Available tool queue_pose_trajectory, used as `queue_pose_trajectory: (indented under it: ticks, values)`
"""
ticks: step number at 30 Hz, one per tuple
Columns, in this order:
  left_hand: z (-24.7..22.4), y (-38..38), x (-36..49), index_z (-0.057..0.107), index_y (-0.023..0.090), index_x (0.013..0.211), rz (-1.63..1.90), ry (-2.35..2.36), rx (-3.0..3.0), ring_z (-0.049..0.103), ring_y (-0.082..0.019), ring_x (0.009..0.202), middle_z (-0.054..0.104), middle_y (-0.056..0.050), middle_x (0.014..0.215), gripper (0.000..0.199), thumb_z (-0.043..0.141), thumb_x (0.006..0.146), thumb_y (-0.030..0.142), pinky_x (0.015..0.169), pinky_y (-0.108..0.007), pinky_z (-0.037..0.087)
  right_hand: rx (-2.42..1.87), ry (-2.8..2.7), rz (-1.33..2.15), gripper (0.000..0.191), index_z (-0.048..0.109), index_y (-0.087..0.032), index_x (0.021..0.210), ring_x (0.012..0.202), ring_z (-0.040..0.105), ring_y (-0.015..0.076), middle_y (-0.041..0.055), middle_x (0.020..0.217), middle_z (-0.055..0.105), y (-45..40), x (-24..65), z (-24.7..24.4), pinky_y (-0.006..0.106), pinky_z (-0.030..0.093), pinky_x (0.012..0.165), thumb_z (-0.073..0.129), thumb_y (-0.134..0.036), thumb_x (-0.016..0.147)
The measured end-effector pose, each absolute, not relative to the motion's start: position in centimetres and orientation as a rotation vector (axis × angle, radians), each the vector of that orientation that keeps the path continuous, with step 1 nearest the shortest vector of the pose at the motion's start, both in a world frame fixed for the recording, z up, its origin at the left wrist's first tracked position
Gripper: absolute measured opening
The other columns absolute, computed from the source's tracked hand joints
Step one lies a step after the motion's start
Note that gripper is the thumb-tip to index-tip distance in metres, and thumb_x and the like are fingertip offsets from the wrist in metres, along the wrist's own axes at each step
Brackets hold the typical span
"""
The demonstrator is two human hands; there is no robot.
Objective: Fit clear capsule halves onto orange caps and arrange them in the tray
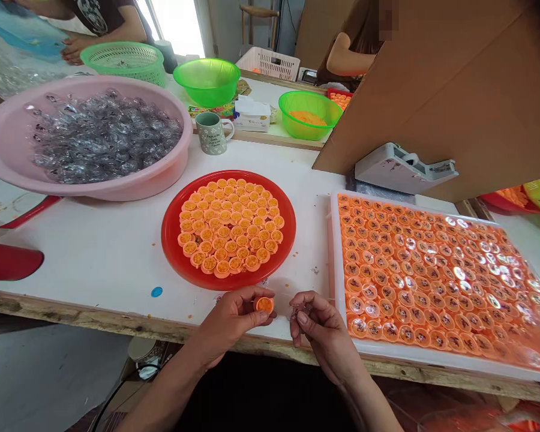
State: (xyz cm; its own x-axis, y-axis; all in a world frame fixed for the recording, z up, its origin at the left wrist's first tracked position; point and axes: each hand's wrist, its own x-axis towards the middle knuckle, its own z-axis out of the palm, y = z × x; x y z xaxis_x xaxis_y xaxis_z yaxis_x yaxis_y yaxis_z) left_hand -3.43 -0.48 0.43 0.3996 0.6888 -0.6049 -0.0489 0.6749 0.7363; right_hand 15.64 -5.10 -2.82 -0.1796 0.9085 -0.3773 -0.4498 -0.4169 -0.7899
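Between the thumb and fingers of my left hand sits a small round orange plastic cup, its face turned up toward me. My right hand, just beside it, pinches a small clear plastic piece; its exact shape is hard to make out. Beyond my hands stands a red round plate covered with similar orange cups. To the right, a white tray holds rows of orange cups with shiny, printed clear tops.
A pink basin of clear printed pieces stands at the left, near a mug. Green bowls and a tissue box are farther back. A tape dispenser leans by a cardboard panel. Other people work across the table.
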Motion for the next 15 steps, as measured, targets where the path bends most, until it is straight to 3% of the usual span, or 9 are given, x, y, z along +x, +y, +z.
queue_pose_trajectory:
  ticks: [3,7,15]
  values:
    - [0.7,-0.3,-2.9,0.069,0.017,0.105,0.512,1.041,0.706,0.063,-0.023,0.095,0.068,-0.006,0.092,0.035,0.076,0.072,0.028,0.090,-0.037,0.050,-1.074,-0.669,1.745,0.015,0.062,-0.020,0.092,0.053,0.051,0.0102,-0.0021,0.061,0.058,-4.9,15.7,-2.7,0.021,0.045,0.049,0.069,-0.031,0.085]
    - [0.8,-0.1,-2.3,0.070,0.017,0.103,0.511,0.984,0.703,0.063,-0.021,0.092,0.067,-0.005,0.089,0.035,0.078,0.070,0.025,0.089,-0.035,0.049,-1.159,-0.666,1.665,0.018,0.061,-0.020,0.086,0.054,0.055,0.0097,-0.0016,0.071,0.061,-4.7,15.9,-2.8,0.019,0.044,0.044,0.075,-0.029,0.080]
    - [1.2,0.2,-1.2,0.068,0.018,0.109,0.544,0.968,0.710,0.062,-0.023,0.095,0.068,-0.006,0.094,0.038,0.076,0.073,0.028,0.092,-0.038,0.048,-1.206,-0.635,1.641,0.018,0.061,-0.018,0.082,0.061,0.057,0.0102,0.0013,0.073,0.067,-4.5,16.3,-2.8,0.022,0.047,0.059,0.074,-0.030,0.081]
